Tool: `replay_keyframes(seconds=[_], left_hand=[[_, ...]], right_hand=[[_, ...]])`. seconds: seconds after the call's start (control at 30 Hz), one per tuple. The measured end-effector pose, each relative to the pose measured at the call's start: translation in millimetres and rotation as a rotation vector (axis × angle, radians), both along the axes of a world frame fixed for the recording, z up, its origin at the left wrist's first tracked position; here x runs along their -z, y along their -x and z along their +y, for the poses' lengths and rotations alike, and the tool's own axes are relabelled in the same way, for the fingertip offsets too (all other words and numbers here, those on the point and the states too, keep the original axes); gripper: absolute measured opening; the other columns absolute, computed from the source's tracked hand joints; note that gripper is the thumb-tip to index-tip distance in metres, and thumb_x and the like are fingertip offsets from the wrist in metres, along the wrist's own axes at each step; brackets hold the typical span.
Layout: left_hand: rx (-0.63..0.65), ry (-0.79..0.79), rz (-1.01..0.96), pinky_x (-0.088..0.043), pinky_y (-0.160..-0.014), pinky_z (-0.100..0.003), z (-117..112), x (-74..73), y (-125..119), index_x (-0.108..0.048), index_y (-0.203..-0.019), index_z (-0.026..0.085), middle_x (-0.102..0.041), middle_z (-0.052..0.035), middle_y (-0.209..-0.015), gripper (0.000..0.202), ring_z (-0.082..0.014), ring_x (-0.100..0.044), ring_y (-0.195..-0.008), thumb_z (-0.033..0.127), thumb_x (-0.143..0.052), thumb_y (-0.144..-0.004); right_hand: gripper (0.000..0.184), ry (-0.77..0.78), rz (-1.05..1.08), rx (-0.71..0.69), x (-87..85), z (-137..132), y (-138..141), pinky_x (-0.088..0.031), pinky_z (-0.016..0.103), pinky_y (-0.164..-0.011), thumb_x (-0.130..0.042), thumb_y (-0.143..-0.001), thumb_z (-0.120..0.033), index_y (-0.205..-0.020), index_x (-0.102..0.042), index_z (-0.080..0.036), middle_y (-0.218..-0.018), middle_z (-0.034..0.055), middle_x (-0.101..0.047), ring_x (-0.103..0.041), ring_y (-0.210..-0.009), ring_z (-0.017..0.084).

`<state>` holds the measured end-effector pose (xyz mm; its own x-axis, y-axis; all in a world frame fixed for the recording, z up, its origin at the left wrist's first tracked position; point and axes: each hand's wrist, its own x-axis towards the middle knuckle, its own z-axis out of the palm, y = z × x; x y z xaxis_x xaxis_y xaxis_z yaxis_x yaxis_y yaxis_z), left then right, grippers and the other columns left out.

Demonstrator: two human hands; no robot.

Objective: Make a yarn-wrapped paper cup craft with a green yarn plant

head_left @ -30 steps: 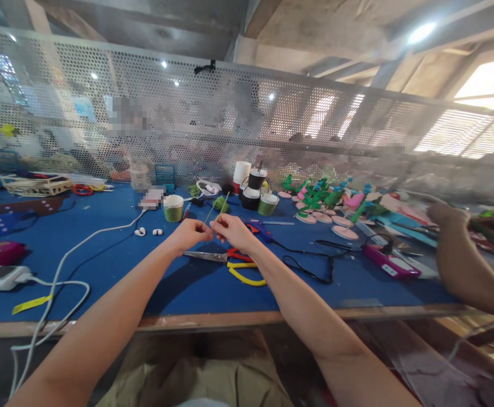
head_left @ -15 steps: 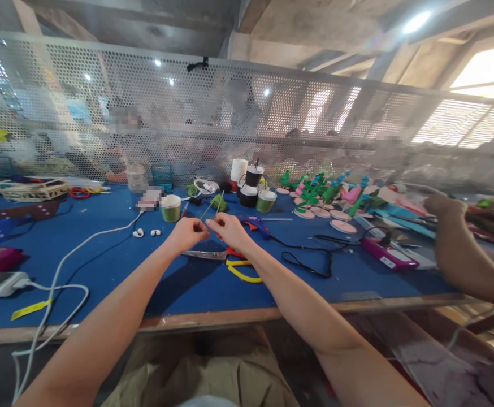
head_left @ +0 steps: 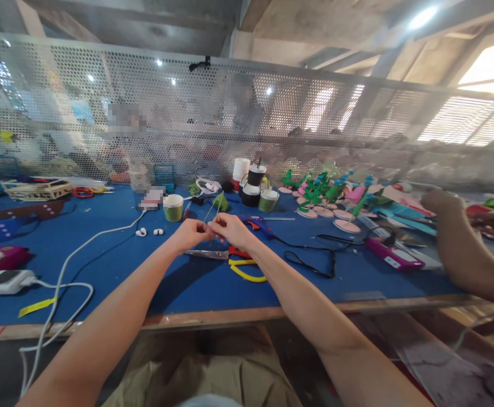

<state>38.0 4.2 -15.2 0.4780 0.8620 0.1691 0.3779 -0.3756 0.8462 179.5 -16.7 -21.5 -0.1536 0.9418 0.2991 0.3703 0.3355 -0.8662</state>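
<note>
Both my hands meet above the blue table point(head_left: 115, 265), fingertips pinched together. My left hand point(head_left: 191, 234) and my right hand point(head_left: 230, 229) each pinch thin green sticks point(head_left: 213, 209) that rise up and away from the fingers. Below them on the table lie scissors point(head_left: 213, 255) with red and yellow handles. A blue glue gun point(head_left: 258, 225) lies just right of my right hand, its black cord point(head_left: 310, 263) trailing to the right.
Paper cups point(head_left: 173, 207) and black-and-white tubs point(head_left: 253, 186) stand behind my hands. Green and pink craft flowers on round bases point(head_left: 323, 200) fill the back right. Another person's arm point(head_left: 463, 249) works at the right. A white cable point(head_left: 60, 277), earbuds point(head_left: 147, 232) and a perforated metal screen point(head_left: 145, 113) are also here.
My hands stay pinched on the sticks in nearly the same place. The view shifts slightly, and the other person's arm has moved a little.
</note>
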Motion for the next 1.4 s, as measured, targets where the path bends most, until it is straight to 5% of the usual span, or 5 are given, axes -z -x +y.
replay_keyframes(seconds=[0.4,0.67,1.07,1.4], left_hand=[[-0.024,-0.036,0.036,-0.028,-0.047,-0.021,-0.6,0.5,-3.3,-0.053,-0.051,0.012,-0.046,0.006,-0.046,0.021,-0.0083,-0.04,-0.047,0.032,-0.058,-0.056],[0.019,-0.015,0.032,-0.03,-0.048,-0.021,-0.4,1.2,-1.2,-0.056,-0.055,0.011,-0.049,0.0045,-0.048,0.028,-0.0089,-0.042,-0.048,0.039,-0.057,-0.058],[-0.014,-0.084,0.092,-0.029,-0.048,-0.021,1.1,-0.3,-3.0,-0.054,-0.052,0.011,-0.05,0.004,-0.048,0.025,-0.0093,-0.042,-0.049,0.036,-0.056,-0.057],[-0.01,-0.095,0.117,-0.028,-0.046,-0.021,2.2,-2.2,0.2,-0.053,-0.054,0.012,-0.047,0.0039,-0.047,0.032,-0.009,-0.04,-0.048,0.043,-0.053,-0.059]], right_hand=[[0.037,-0.095,-0.062,0.191,4.3,4.7,2.2,-0.031,0.021,-0.047,-0.056,-0.064,-0.045,-0.048,-0.037,-0.018,-0.046,-0.005,-0.041,-0.038,-0.049,0.009],[0.024,-0.008,-0.027,-0.003,2.6,1.4,-0.7,-0.037,0.019,-0.041,-0.048,-0.073,-0.038,-0.063,-0.045,-0.017,-0.055,-0.0033,-0.053,-0.045,-0.044,0.007],[0.029,-0.02,-0.058,0.152,2.0,2.5,-0.2,-0.027,0.017,-0.034,-0.054,-0.07,-0.034,-0.053,-0.036,-0.018,-0.041,-0.0074,-0.039,-0.035,-0.036,0.005],[0.022,0.004,-0.016,0.019,3.0,1.7,-0.4,-0.036,0.019,-0.037,-0.049,-0.072,-0.035,-0.061,-0.043,-0.017,-0.048,-0.0049,-0.048,-0.043,-0.039,0.006]])
